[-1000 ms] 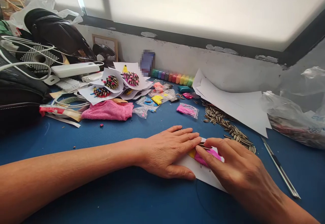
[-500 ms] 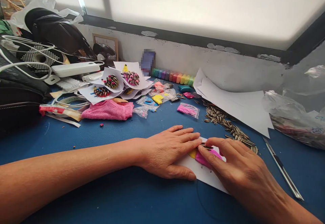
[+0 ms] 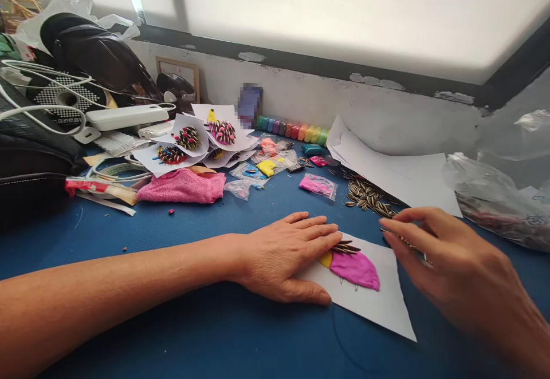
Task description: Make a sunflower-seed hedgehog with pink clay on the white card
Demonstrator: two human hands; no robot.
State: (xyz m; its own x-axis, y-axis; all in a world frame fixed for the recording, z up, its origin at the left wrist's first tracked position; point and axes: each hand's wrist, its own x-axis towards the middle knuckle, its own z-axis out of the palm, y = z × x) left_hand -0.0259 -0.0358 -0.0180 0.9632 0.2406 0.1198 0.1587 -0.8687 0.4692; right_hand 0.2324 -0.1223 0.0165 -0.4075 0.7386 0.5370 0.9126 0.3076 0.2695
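My left hand (image 3: 290,259) lies flat with its fingers stretched over the left part of a sheet of white paper (image 3: 387,304). On the paper is a flattened piece of pink clay (image 3: 354,270) with a smaller yellow piece (image 3: 325,260) at its left end, partly under my fingers. Several striped sunflower seeds (image 3: 345,247) form a row along the upper left edge of the pink clay. My right hand (image 3: 455,264) hovers at the near end of a seed pile (image 3: 367,193), thumb and forefinger slightly apart. A seed lies between or just behind their tips.
A craft knife (image 3: 476,281) was at right and is now mostly behind my right hand.
My right hand has moved from the pink clay rightward to the seed pile, uncovering the clay and the paper's right side. My left hand has stayed put.
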